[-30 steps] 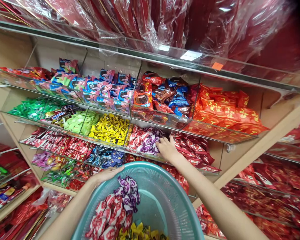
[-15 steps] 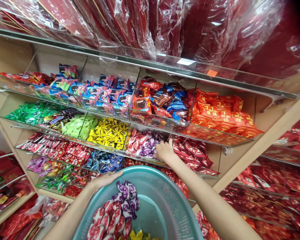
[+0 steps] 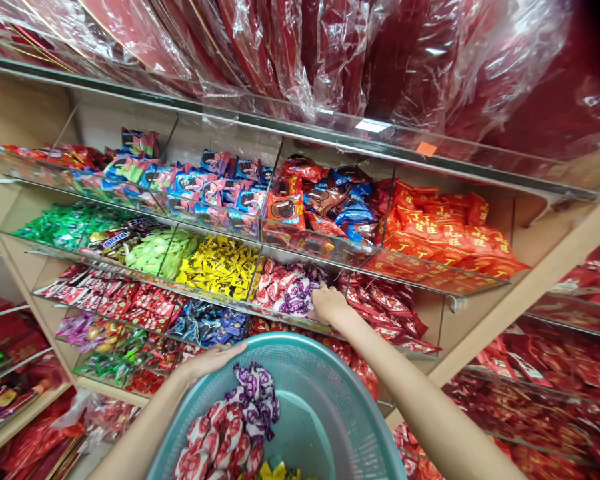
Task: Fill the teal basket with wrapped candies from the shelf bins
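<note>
My left hand (image 3: 213,362) grips the rim of a green plastic basket (image 3: 347,400) on its left side. Inside the basket lie red-and-white wrapped candies (image 3: 220,437), purple-and-white wrapped candies (image 3: 257,393) and a few yellow-wrapped pieces (image 3: 280,471). Reaching over the basket, my right hand (image 3: 329,307) is in a shelf compartment, its fingers curled down at the right end of a heap of purple-wrapped candies (image 3: 297,300). Its fingertips are partly hidden among them. More red-and-white candies (image 3: 271,283) share that compartment on the left.
Clear dividers and front lips edge the tiered shelf (image 3: 205,230). Yellow candies (image 3: 220,267) lie to the left of my right hand, red packets (image 3: 385,303) to its right. Orange-red packets (image 3: 445,227) fill the tier above. Plastic-wrapped red items (image 3: 290,53) hang over the top.
My right hand's fingers, more raised before, are now curled lower into the purple candies. My left hand and the basket have hardly moved.
</note>
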Motion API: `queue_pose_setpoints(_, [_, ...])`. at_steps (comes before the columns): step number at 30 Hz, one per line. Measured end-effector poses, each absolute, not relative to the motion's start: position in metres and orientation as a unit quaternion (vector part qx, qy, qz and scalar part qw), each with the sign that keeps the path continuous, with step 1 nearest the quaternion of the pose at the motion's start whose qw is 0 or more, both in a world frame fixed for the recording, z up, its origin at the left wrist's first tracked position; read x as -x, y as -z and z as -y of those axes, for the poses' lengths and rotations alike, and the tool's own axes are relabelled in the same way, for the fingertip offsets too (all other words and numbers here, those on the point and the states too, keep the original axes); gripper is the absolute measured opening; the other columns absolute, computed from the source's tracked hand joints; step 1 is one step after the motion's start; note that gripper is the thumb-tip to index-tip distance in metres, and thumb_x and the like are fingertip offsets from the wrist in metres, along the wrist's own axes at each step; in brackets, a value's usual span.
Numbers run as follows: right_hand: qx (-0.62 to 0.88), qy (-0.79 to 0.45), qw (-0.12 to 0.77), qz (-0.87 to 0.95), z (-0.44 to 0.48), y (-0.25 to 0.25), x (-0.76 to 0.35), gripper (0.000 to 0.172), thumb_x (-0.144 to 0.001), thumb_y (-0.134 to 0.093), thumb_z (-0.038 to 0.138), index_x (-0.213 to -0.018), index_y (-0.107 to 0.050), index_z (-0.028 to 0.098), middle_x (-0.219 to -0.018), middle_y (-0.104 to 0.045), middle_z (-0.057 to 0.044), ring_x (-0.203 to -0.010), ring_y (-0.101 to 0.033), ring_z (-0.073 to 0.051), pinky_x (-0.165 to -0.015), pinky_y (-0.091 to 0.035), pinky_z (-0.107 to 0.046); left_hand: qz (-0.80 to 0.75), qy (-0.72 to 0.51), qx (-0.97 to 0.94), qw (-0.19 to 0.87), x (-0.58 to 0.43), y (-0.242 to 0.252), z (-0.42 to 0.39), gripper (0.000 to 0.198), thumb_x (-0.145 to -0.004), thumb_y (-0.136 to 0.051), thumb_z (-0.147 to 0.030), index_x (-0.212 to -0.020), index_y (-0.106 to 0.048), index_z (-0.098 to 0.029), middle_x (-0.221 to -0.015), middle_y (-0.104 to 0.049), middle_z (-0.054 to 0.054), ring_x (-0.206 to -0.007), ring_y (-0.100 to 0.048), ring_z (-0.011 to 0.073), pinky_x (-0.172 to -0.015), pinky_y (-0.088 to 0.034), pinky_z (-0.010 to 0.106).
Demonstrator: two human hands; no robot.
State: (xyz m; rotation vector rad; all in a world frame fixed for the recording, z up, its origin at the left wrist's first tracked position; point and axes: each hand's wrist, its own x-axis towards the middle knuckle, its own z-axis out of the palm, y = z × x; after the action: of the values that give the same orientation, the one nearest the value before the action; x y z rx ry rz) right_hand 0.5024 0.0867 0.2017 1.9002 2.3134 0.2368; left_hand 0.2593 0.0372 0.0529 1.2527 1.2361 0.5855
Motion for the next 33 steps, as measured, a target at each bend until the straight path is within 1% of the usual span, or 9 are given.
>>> queue_pose_setpoints(5, [-0.615, -0.085, 0.043, -0.782, -0.079, -0.2, -0.51, 0.033, -0.073, -0.054, 0.03, -0.1, -0.057, 0.012, -0.11, -0.046, -0.016, -0.094, -0.053, -0.026, -0.076, -0.041, -0.033, -0.523, -0.238, -0.51, 0.64, -0.26, -0.054, -0.037, 0.064, -0.064, -0.047, -0.065, -0.104, -0.062, -0.017, -0.094, -0.067, 0.006, -0.078, -0.063, 0.0213, -0.068, -0.05, 0.028])
queue_pose_setpoints(10, [-0.565, -0.104, -0.068, -0.815, -0.051, -0.212, -0.514, 0.026, -0.078, -0.048, 0.03, -0.094, -0.057, 0.013, -0.107, -0.043, -0.013, -0.095, -0.049, -0.024, -0.081, -0.038, -0.032, -0.52, -0.245, -0.508, 0.641, -0.259, -0.048, -0.037, 0.066, -0.063, -0.048, -0.065, -0.104, -0.063, -0.016, -0.093, -0.067, 0.007, -0.076, -0.063, 0.0205, -0.065, -0.05, 0.027])
queue_pose_setpoints(12, [-0.507, -0.071, -0.113, -0.851, -0.035, -0.213, -0.511, 0.024, -0.079, -0.047, 0.031, -0.093, -0.056, 0.014, -0.109, -0.041, -0.011, -0.097, -0.047, -0.022, -0.085, -0.036, -0.031, -0.521, -0.246, -0.509, 0.64, -0.259, -0.047, -0.037, 0.065, -0.063, -0.048, -0.065, -0.103, -0.063, -0.016, -0.093, -0.067, 0.008, -0.075, -0.063, 0.0203, -0.064, -0.05, 0.027])
queue_pose_setpoints(14, [-0.42, 0.007, -0.133, -0.898, -0.022, -0.205, -0.505, 0.022, -0.079, -0.048, 0.031, -0.094, -0.056, 0.016, -0.109, -0.042, -0.008, -0.096, -0.048, -0.018, -0.086, -0.036, -0.028, -0.519, -0.242, -0.516, 0.637, -0.259, -0.046, -0.037, 0.066, -0.064, -0.047, -0.066, -0.104, -0.062, -0.015, -0.094, -0.067, 0.009, -0.074, -0.062, 0.0202, -0.064, -0.049, 0.028])
queue_pose_setpoints(17, [-0.326, 0.125, -0.118, -0.93, -0.012, -0.176, -0.49, 0.021, -0.077, -0.051, 0.03, -0.093, -0.056, 0.018, -0.104, -0.044, -0.005, -0.091, -0.049, -0.015, -0.083, -0.039, -0.025, -0.523, -0.238, -0.53, 0.623, -0.259, -0.046, -0.037, 0.068, -0.065, -0.044, -0.066, -0.107, -0.06, -0.014, -0.095, -0.066, 0.009, -0.074, -0.061, 0.0206, -0.064, -0.048, 0.029])
queue_pose_setpoints(20, [-0.317, 0.153, -0.082, -0.932, -0.011, -0.136, -0.472, 0.022, -0.074, -0.055, 0.031, -0.089, -0.057, 0.016, -0.102, -0.045, -0.006, -0.092, -0.05, -0.017, -0.082, -0.04, -0.027, -0.539, -0.24, -0.529, 0.61, -0.258, -0.043, -0.038, 0.069, -0.063, -0.045, -0.067, -0.106, -0.061, -0.014, -0.093, -0.067, 0.008, -0.076, -0.061, 0.0216, -0.064, -0.048, 0.029])
queue_pose_setpoints(25, [-0.362, 0.095, -0.052, -0.926, -0.009, -0.089, -0.443, 0.024, -0.072, -0.055, 0.031, -0.089, -0.057, 0.014, -0.102, -0.047, -0.009, -0.096, -0.048, -0.023, -0.081, -0.042, -0.035, -0.536, -0.255, -0.53, 0.606, -0.256, -0.039, -0.04, 0.069, -0.061, -0.048, -0.066, -0.101, -0.063, -0.012, -0.09, -0.067, 0.008, -0.08, -0.061, 0.0216, -0.068, -0.047, 0.028])
queue_pose_setpoints(30, [-0.43, 0.044, -0.06, -0.899, -0.002, -0.073, -0.424, 0.025, -0.073, -0.055, 0.031, -0.09, -0.059, 0.013, -0.104, -0.048, -0.012, -0.094, -0.048, -0.026, -0.08, -0.042, -0.039, -0.555, -0.277, -0.528, 0.581, -0.257, -0.043, -0.04, 0.066, -0.062, -0.05, -0.063, -0.105, -0.061, -0.014, -0.097, -0.066, 0.007, -0.093, -0.057, 0.0226, -0.078, -0.045, 0.027])
queue_pose_setpoints(33, [-0.458, 0.036, -0.056, -0.887, 0.0, -0.068, -0.418, 0.026, -0.073, -0.055, 0.031, -0.092, -0.06, 0.014, -0.104, -0.049, -0.013, -0.094, -0.049, -0.027, -0.08, -0.042, -0.041, -0.545, -0.276, -0.517, 0.6, -0.259, -0.049, -0.037, 0.063, -0.064, -0.048, -0.063, -0.106, -0.061, -0.017, -0.102, -0.065, 0.004, -0.098, -0.056, 0.0218, -0.082, -0.043, 0.027])
